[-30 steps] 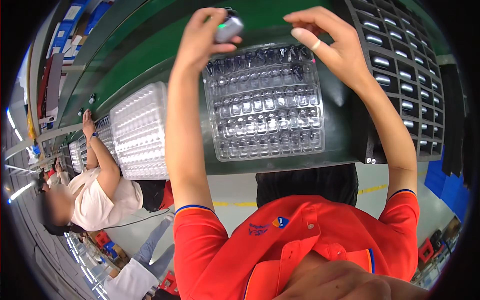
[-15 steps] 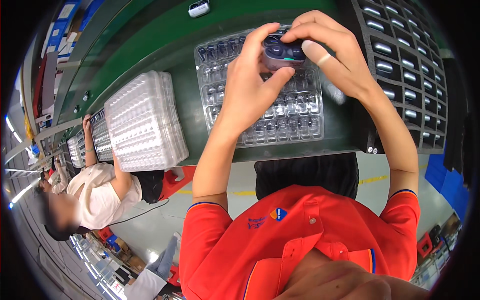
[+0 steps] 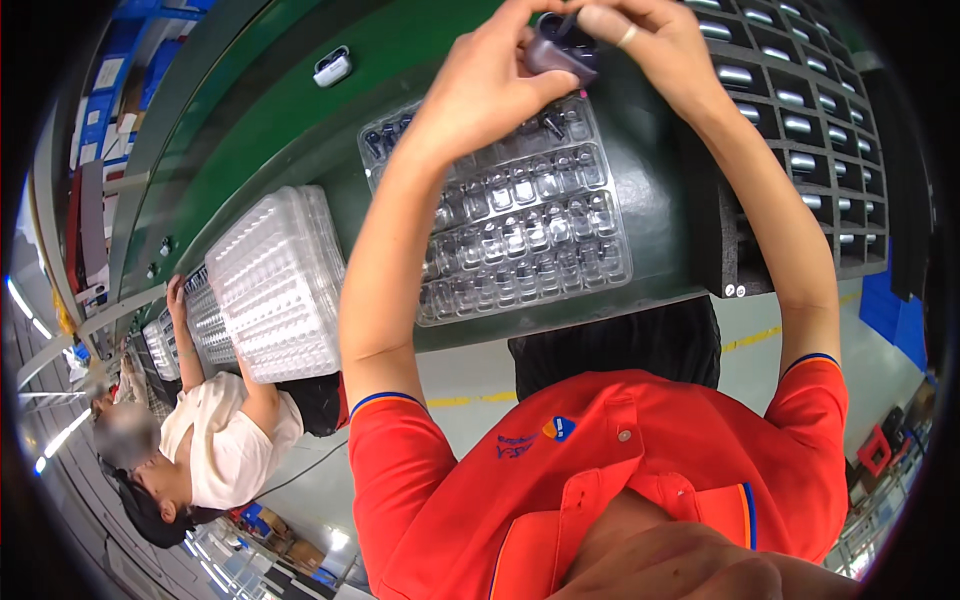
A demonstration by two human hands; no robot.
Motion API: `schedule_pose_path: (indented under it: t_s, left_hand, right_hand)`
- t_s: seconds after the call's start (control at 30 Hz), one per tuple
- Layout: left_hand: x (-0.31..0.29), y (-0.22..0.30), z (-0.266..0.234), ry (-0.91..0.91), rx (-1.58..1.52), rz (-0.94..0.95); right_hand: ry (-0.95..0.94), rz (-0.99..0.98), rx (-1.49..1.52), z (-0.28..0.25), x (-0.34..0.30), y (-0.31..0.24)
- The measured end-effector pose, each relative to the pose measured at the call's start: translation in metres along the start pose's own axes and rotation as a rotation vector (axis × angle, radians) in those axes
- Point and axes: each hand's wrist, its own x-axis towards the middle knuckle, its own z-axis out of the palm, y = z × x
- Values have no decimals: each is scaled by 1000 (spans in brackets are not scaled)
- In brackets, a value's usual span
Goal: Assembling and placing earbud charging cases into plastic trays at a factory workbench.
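Note:
At the far edge of the view my left hand (image 3: 490, 85) is closed round a dark, glossy earbud charging case (image 3: 556, 60), which is tilted with its open side toward my right hand. The fingers of my right hand (image 3: 655, 40) are pinched at the case's opening, on a dark earbud (image 3: 567, 24) partly hidden by the fingertips. A small pink light shows at the case's near edge. Below my hands lies a clear plastic tray (image 3: 520, 235) of moulded pockets. Dark earbuds (image 3: 375, 142) sit in its far row, and my left forearm hides part of the tray.
A stack of clear trays (image 3: 275, 285) stands at the left, with a co-worker (image 3: 225, 440) in a light top beyond it. On the green bench lies a white earbud case (image 3: 332, 66). A dark foam rack (image 3: 800, 130) holding several shiny cases stands at the right.
Both hands have moved farther away with the case, which has tilted. Its green light is now pink. The view has shifted, so the tray and white case appear farther left and lower.

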Motion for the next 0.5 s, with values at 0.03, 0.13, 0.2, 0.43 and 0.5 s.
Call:
schedule_pose_path:
  t_s: [0.03,0.13,0.2,0.43,0.5]
  left_hand:
    - [6,-6,-7,-22,24,4]
    - [47,-80,-39,171,-235,32]
    - [77,-102,-44,256,-314,-109]
    - [127,-170,-35,117,-68,-208]
    - [122,-188,-54,141,57,-185]
  right_hand:
    - [111,-92,-107,-3,3,-1]
    - [-249,-230,-371,-19,-5,8]
    - [-456,-319,-511,-11,-23,16]
    - [-426,-378,-580,0,-38,23]
    - [-383,-413,-663,7,-40,22]
